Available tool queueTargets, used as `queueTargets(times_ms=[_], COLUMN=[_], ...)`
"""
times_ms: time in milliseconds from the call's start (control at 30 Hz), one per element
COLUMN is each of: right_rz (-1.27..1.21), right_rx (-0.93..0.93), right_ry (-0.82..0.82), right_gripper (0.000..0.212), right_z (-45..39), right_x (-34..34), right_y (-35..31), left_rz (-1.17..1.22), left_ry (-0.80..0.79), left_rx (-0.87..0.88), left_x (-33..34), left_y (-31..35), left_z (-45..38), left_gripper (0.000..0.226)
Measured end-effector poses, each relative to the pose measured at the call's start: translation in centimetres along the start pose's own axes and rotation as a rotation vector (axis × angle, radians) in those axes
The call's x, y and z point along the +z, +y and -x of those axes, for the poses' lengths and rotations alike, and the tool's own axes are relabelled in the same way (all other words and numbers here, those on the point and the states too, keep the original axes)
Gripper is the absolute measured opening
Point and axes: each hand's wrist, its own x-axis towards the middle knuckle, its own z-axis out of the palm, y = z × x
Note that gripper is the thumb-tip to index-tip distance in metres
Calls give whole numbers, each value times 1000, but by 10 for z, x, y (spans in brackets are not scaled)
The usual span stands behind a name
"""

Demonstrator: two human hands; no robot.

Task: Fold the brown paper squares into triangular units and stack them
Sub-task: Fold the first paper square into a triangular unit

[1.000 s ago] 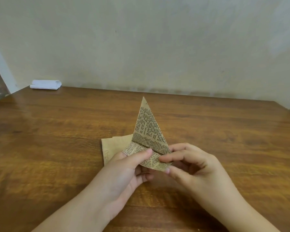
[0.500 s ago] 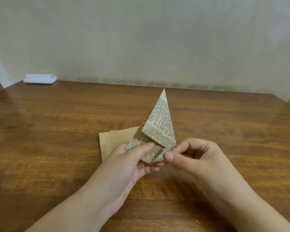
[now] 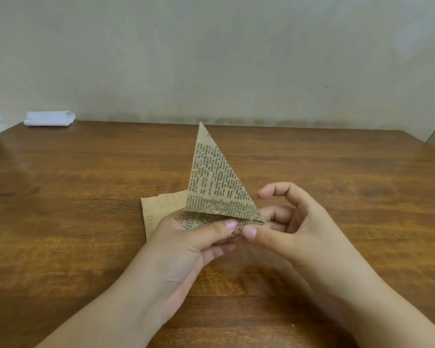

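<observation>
A brown paper with newsprint text, folded into a tall triangle [image 3: 215, 182], stands point-up above the middle of the wooden table [image 3: 73, 197]. My left hand [image 3: 186, 244] pinches its lower edge, thumb on top and fingers underneath. My right hand [image 3: 294, 227] pinches the lower right corner between thumb and fingers, with the index finger raised and curled clear of the paper. Behind my left hand a small stack of flat brown paper squares [image 3: 158, 209] lies on the table, partly hidden by the hand.
A folded white cloth or tissue pack [image 3: 49, 118] lies at the table's far left corner against the pale wall. The table's far edge meets the wall; its right corner shows at the far right.
The folded triangle has been turned in my hands, its flat printed face now toward me and its point leaning left. My right index finger has lifted off the paper.
</observation>
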Motion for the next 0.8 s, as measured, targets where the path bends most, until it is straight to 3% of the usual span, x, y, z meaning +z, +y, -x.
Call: queueTargets(times_ms=[200,367,633,800], right_rz=[35,112,55,51], right_rx=[-43,68,109,152], right_ry=[70,11,-9,-62], right_gripper=[42,43,47,19], right_z=[0,-2,-1,1], right_x=[2,-3,1,5], right_y=[-2,4,2,-2], left_rz=[-124,-136,-38,49], left_ry=[18,50,136,122], left_rx=[30,20,7,26], left_x=[1,2,-1,-1], left_y=[4,7,3,4], left_z=[5,8,2,3], left_gripper=[36,58,40,36])
